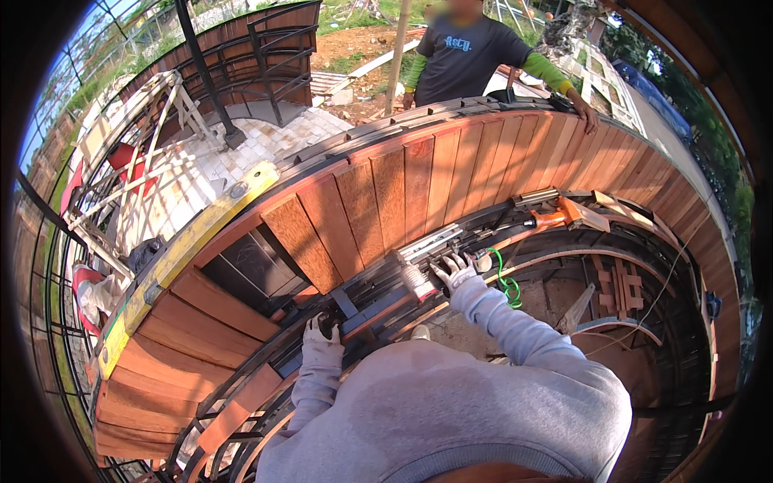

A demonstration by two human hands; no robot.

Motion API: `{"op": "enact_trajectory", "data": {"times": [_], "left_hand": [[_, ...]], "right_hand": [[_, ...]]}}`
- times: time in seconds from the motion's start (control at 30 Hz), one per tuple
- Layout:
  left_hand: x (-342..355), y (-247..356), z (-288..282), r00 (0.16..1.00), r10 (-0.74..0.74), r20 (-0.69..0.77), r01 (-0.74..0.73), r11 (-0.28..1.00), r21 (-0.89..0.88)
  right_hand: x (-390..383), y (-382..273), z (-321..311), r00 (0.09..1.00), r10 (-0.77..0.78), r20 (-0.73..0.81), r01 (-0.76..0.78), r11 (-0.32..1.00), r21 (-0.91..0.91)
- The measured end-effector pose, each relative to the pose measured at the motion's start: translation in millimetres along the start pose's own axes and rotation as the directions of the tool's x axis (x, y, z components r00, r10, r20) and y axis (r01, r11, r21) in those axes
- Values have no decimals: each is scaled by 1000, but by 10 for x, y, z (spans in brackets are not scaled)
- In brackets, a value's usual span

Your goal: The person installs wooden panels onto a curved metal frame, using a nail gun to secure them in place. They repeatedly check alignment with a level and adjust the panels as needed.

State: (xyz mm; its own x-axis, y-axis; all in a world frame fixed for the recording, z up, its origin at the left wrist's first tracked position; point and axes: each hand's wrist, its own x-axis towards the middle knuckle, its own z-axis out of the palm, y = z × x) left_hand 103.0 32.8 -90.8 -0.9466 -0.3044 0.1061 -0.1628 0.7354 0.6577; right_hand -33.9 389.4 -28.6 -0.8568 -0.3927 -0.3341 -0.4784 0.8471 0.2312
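My right hand [456,271], in a white work glove, has its fingers spread at the edge of the inner black frame, beside a silver ribbed object with a reddish end [417,280]. I cannot tell what kind of thing that is. My left hand [324,328], gloved too, is curled at the black frame next to a dark grey flat bar [362,315]; what its fingers close on is hidden. Ahead of both hands runs a curved wall of reddish-brown wooden planks [382,201]. A dark gap [254,262] without planks shows left of centre.
A yellow spirit level [189,249] lies along the wall's top at left. An orange power tool [564,216] rests on the frame at right, near a green coiled hose [507,282]. Beyond the wall, another person [463,56] rests a hand on its top edge.
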Motion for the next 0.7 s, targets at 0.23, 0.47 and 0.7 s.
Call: {"op": "enact_trajectory", "data": {"times": [0.23, 0.47, 0.7], "left_hand": [[51, 261, -116, 965, -110, 237, 54, 971, 231], [23, 220, -44, 970, -66, 234, -12, 948, 319], [63, 204, 41, 969, -142, 204, 60, 931, 361]], "right_hand": [[-138, 73, -176, 915, -32, -403, 112, 978, 177], [-40, 374, -1235, 462, 89, -883, 309, 917, 254], [382, 668, -2367, 364, 26, -931, 426, 884, 192]]}}
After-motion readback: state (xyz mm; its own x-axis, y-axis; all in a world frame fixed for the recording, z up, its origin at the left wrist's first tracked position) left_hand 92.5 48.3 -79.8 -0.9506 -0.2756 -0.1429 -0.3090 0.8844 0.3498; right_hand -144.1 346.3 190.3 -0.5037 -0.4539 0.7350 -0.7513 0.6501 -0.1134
